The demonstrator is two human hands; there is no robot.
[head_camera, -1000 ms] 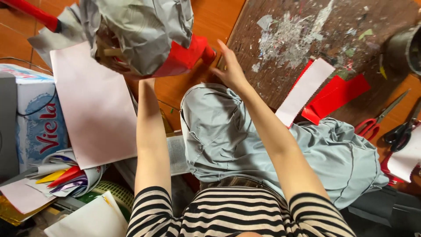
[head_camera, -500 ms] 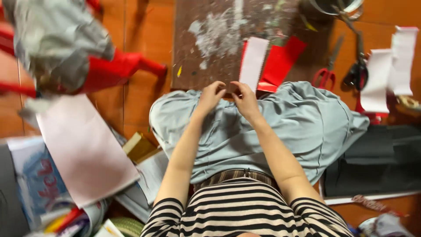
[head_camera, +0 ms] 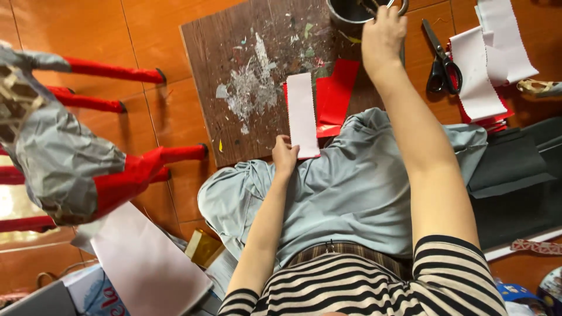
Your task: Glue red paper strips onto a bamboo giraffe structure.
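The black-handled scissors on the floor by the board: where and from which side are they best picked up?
Grip the scissors at the two black finger loops, coming from the person's side. They lie flat and closed on the tile, loops nearer the lap and blades pointing away, right of the right hand at the metal pot.

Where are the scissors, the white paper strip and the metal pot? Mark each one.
scissors (head_camera: 438, 65), head view, on the black handles.
white paper strip (head_camera: 302, 114), head view, mid-strip.
metal pot (head_camera: 346, 11), head view, on its left wall.
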